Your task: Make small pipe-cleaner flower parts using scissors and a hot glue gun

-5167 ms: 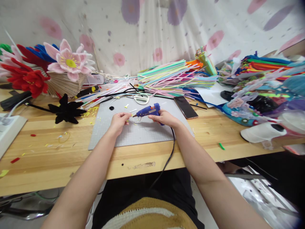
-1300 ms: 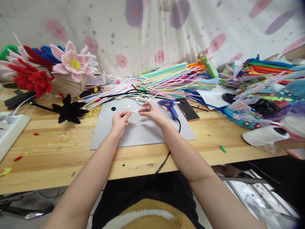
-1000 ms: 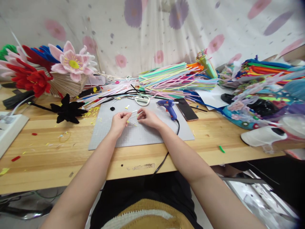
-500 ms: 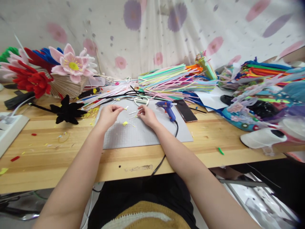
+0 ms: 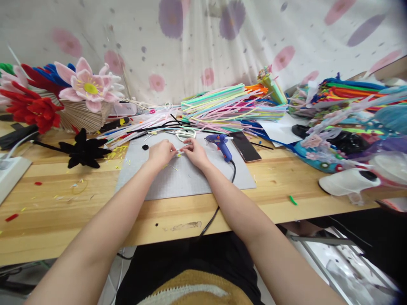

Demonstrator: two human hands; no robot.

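Observation:
Over the grey mat (image 5: 173, 186), my left hand (image 5: 160, 153) and my right hand (image 5: 195, 154) are almost touching at the fingertips. Thumb and fingers of both hands are pinched together around something small and pale, too tiny to name. Thin yellow slips (image 5: 171, 167) lie just under the fingers. Behind the hands rest light-handled scissors (image 5: 187, 134). A blue glue gun (image 5: 223, 148) lies on its side to the right of my right hand. Left of my left hand is a small black round piece (image 5: 145, 147).
A phone (image 5: 244, 146) lies beside the glue gun, whose black cord (image 5: 210, 221) drops over the table edge. Fuzzy stems (image 5: 219, 103) are heaped at the back. A black fuzzy flower (image 5: 84, 149) and a pink one (image 5: 90, 87) are on the left, a white bottle (image 5: 349, 183) on the right.
My left hand has moved right until its fingertips meet those of my right hand. The yellow and white pieces between them are now mostly covered. The view has shifted slightly.

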